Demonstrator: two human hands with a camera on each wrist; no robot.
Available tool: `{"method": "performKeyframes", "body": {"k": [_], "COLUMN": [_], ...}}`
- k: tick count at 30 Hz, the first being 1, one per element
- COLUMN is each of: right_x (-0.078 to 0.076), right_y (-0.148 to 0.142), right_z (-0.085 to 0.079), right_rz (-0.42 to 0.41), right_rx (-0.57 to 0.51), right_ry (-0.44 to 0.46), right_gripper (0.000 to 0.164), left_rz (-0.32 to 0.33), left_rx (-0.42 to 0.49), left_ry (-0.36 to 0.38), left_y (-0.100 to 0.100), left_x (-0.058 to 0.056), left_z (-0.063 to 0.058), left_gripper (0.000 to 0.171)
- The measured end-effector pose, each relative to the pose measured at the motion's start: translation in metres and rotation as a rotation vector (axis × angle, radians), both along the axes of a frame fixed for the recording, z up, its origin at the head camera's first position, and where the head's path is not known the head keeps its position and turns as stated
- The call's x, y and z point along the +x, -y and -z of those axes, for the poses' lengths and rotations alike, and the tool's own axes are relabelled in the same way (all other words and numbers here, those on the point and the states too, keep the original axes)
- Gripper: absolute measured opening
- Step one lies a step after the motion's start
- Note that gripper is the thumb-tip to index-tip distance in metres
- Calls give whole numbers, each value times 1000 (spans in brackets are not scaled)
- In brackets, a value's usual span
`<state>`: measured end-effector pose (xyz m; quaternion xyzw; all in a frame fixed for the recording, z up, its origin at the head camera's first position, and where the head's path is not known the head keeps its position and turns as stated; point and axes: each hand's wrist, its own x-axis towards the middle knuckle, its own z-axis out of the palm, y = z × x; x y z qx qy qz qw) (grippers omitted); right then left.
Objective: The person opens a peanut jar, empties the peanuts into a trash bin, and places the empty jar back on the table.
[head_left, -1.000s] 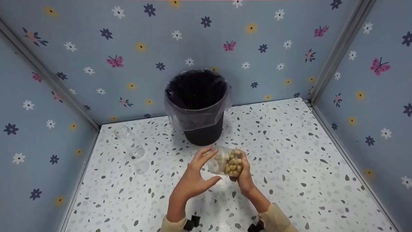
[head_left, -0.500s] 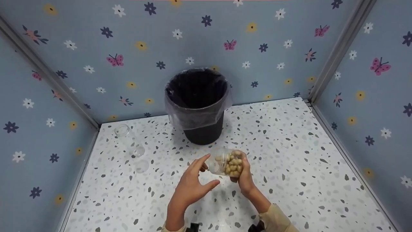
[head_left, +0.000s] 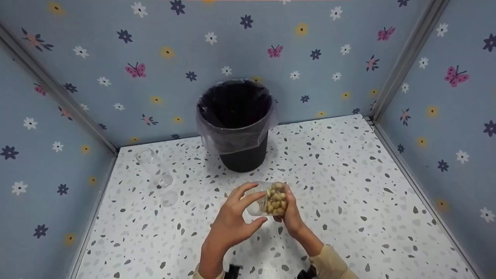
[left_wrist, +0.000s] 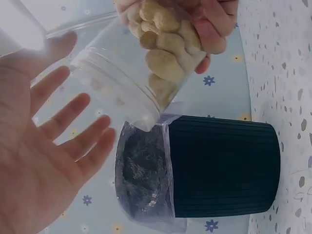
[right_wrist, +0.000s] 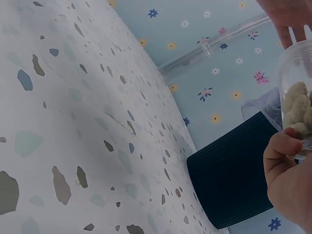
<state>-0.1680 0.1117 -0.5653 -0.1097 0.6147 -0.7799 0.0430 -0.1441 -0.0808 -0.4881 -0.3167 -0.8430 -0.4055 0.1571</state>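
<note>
Gripping clear cylindrical jar (head_left: 261,210) of tan peanuts (head_left: 276,202) crosswise, right hand (head_left: 292,217) points jar's ridged end toward left hand (head_left: 231,221), fingers apart.

Left hand (head_left: 231,220) now nearer the clear jar (head_left: 270,203) than half a second ago

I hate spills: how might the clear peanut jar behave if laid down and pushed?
The clear jar would probably roll, given its round wall. Its glossy surface may feel slippery. The loose peanuts inside would likely shift its balance.
</note>
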Motion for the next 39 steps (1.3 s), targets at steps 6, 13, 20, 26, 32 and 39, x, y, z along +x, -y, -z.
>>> {"method": "performKeyframes", "body": {"k": [6,13,20,26,32,39], "right_x": [3,5,8,9,10,12], "right_y": [2,2,0,-2,-2,-1], "right_z": [-1,-2,2,3,4,6], "right_rz": [-41,-48,-54,-49,-47,-38], "right_rx": [-26,-16,1,28,26,13], "right_ry": [-4,-2,-18,-18,-28,3], "right_gripper": [51,52,52,55,54,56], "left_rz": [140,113,-1,-43,-75,-145], "left_rx": [51,63,13,-24,-84,-155], "left_ry": [165,207,276,415,499,497], "left_y": [7,10,10,14,18,24], "left_x": [-9,-10,-5,-2,1,2], "left_z": [3,6,8,9,9,12], "left_gripper": [71,66,71,88,86,88]}}
